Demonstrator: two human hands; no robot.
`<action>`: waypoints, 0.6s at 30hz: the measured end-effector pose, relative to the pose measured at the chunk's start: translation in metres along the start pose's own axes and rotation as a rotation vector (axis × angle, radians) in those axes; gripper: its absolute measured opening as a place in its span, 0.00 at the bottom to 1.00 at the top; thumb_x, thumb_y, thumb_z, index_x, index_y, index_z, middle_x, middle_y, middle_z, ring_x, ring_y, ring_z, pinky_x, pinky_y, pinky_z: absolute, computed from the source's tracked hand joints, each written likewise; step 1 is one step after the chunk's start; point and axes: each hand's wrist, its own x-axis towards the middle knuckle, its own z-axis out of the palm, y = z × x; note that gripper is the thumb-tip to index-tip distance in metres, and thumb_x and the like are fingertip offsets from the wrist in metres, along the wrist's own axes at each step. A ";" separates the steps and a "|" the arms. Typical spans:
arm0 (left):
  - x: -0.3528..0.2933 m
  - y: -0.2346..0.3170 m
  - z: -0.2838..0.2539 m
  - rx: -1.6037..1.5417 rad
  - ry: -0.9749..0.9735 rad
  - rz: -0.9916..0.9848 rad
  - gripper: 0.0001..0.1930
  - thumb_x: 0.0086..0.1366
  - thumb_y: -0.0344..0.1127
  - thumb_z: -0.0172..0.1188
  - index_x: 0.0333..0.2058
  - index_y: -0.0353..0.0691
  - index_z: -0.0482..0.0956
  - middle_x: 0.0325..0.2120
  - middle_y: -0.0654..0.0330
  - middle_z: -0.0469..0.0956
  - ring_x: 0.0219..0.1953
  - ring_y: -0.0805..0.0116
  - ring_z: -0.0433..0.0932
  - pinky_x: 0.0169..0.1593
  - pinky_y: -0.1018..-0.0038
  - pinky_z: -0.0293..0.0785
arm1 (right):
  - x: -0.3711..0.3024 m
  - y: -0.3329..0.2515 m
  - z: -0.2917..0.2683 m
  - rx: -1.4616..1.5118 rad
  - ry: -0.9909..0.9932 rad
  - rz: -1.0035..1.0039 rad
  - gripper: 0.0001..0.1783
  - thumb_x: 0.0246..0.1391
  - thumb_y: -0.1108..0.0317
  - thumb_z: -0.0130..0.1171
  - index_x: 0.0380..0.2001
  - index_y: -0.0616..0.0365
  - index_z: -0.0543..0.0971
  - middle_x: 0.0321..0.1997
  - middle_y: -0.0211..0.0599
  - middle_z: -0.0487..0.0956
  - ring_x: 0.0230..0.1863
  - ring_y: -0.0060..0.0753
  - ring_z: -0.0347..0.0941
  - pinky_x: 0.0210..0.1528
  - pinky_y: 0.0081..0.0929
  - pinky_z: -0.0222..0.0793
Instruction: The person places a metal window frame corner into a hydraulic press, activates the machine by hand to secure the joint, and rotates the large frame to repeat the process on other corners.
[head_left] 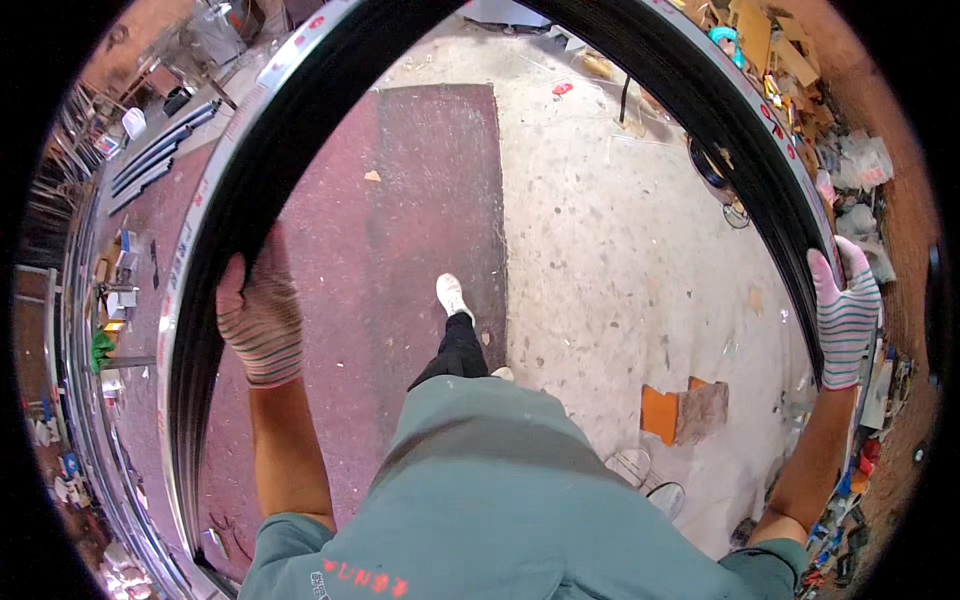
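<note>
A large frame with long silver sides and black inner faces [262, 165] surrounds the space in front of me. The lens bends its sides into an arch, and its far end runs out of view at the top. My left hand [262, 325], in a pink and white glove with thin stripes, grips the inner edge of the left side; its upper fingers are blurred and partly hidden. On the right side, my right hand [847, 310], gloved alike, holds the frame with the thumb on the inner face and the fingers on the outer edge.
A dark red mat [380, 220] covers the floor at left, beside pale concrete [620, 220]. An orange-brown block [685, 412] stands near my right. Dark bars [160, 155] lie at far left. Scraps and clutter [790, 60] line the right edge. One white shoe [451, 295] is forward.
</note>
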 end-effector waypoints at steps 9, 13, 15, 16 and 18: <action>0.196 -0.144 0.034 0.087 0.153 -0.205 0.29 0.72 0.39 0.59 0.70 0.40 0.72 0.68 0.56 0.76 0.72 0.58 0.72 0.76 0.59 0.65 | 0.215 0.005 0.163 -0.099 -0.057 -0.055 0.22 0.49 0.62 0.81 0.43 0.61 0.84 0.35 0.38 0.82 0.34 0.31 0.78 0.40 0.31 0.75; 0.267 -0.202 0.051 -0.012 0.224 -0.289 0.27 0.71 0.37 0.65 0.66 0.39 0.76 0.64 0.55 0.80 0.67 0.57 0.77 0.74 0.59 0.70 | 0.301 0.032 0.211 -0.072 -0.066 0.040 0.24 0.46 0.57 0.82 0.39 0.62 0.84 0.31 0.44 0.82 0.31 0.42 0.79 0.36 0.36 0.75; 0.318 -0.243 0.052 -0.077 0.207 -0.335 0.24 0.73 0.35 0.62 0.65 0.39 0.77 0.65 0.53 0.79 0.68 0.55 0.77 0.71 0.59 0.75 | 0.344 0.049 0.254 -0.009 -0.074 0.065 0.24 0.44 0.56 0.82 0.36 0.62 0.84 0.29 0.45 0.82 0.30 0.45 0.79 0.36 0.38 0.76; 0.348 -0.260 0.051 -0.112 0.227 -0.365 0.23 0.74 0.34 0.60 0.65 0.38 0.77 0.64 0.52 0.79 0.68 0.53 0.76 0.70 0.58 0.77 | 0.373 0.056 0.281 0.018 -0.084 0.064 0.23 0.43 0.55 0.82 0.33 0.61 0.84 0.27 0.45 0.81 0.28 0.46 0.79 0.35 0.39 0.76; 0.427 -0.296 0.061 -0.240 0.206 -0.349 0.22 0.76 0.32 0.55 0.66 0.35 0.76 0.65 0.48 0.78 0.69 0.52 0.75 0.70 0.56 0.78 | 0.463 0.058 0.312 -0.019 -0.042 -0.019 0.24 0.41 0.53 0.84 0.32 0.61 0.85 0.26 0.45 0.82 0.28 0.47 0.80 0.34 0.40 0.76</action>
